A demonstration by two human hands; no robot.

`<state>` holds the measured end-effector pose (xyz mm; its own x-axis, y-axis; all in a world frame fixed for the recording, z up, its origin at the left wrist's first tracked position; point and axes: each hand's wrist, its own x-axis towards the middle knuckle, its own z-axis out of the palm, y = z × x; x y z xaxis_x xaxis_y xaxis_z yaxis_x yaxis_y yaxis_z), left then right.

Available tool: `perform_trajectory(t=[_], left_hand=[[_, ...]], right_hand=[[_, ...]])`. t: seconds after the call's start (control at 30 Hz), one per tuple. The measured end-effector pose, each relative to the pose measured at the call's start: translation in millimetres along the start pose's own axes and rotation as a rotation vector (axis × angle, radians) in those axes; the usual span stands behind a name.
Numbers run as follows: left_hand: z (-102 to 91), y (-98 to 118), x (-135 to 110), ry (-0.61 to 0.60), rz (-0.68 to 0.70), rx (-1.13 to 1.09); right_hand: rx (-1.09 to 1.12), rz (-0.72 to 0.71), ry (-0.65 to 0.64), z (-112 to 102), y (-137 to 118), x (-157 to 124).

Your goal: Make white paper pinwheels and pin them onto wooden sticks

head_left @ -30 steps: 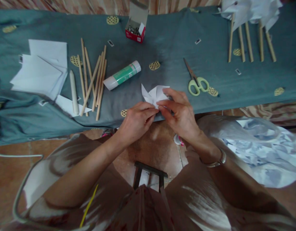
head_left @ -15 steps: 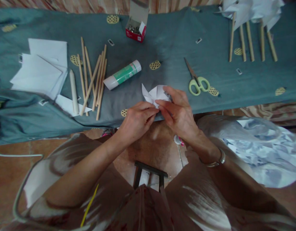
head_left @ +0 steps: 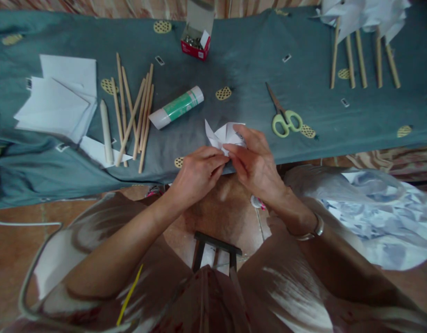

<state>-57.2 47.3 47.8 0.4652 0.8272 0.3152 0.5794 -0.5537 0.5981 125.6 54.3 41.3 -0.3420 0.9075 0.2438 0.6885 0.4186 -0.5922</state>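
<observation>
Part-folded white paper pinwheel [head_left: 226,133], held at the near edge of a teal pineapple-print cloth [head_left: 241,55]

Pinwheel: white paper, one pointed blade standing up at its left; lies between both hands, over the cloth's front edge.
Left hand [head_left: 198,172]: thumb and fingers pinched together on the pinwheel's lower edge.
Right hand [head_left: 257,162]: holding the pinwheel's right side, fingers bent over the paper, thumb near the left fingertips; metal bracelet [head_left: 320,226] at the wrist.
Glue stick [head_left: 178,107]: green and white, lying slantwise beyond the left hand.
Scissors [head_left: 285,121]: pale green handles, beyond the right hand, tips pointing away.
Red box [head_left: 192,52]: open, small metal pieces inside; far edge of cloth.
Wooden sticks [head_left: 144,118]: loose group, some crossing, left of the glue stick.
White rod [head_left: 107,134]: tapered at one end, beside the sticks.
Paper sheets [head_left: 57,106]: white, overlapping, far left.
Mounted pinwheels [head_left: 361,18]: white, bunched, five wooden sticks showing; far right.
Plastic bag [head_left: 383,210]: translucent, filled with white paper scraps, below the cloth at right.
</observation>
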Motion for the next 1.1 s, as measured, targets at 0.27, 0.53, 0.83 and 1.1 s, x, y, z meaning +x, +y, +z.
perform_trajectory(t=[0.27, 0.53, 0.83, 1.1], left_hand=[[-0.7, 0.9, 1.1, 0.005, -0.003, -0.030], [-10.8, -2.3, 2.7, 0.038, -0.030, -0.067], [-29.8, -22.6, 9.1, 0.148, -0.161, -0.043], [-28.0, -25.7, 5.7, 0.129, -0.382, -0.298]], right_hand=[[-0.058, 0.016, -0.065, -3.8, -10.8, 1.2], [-0.137, -0.035, -0.001, 5.4, -6.4, -2.2], [-0.168, -0.081, -0.041, -6.1, -17.2, 2.8], [-0.127, -0.091, 0.014, -0.2, -9.9, 6.7]])
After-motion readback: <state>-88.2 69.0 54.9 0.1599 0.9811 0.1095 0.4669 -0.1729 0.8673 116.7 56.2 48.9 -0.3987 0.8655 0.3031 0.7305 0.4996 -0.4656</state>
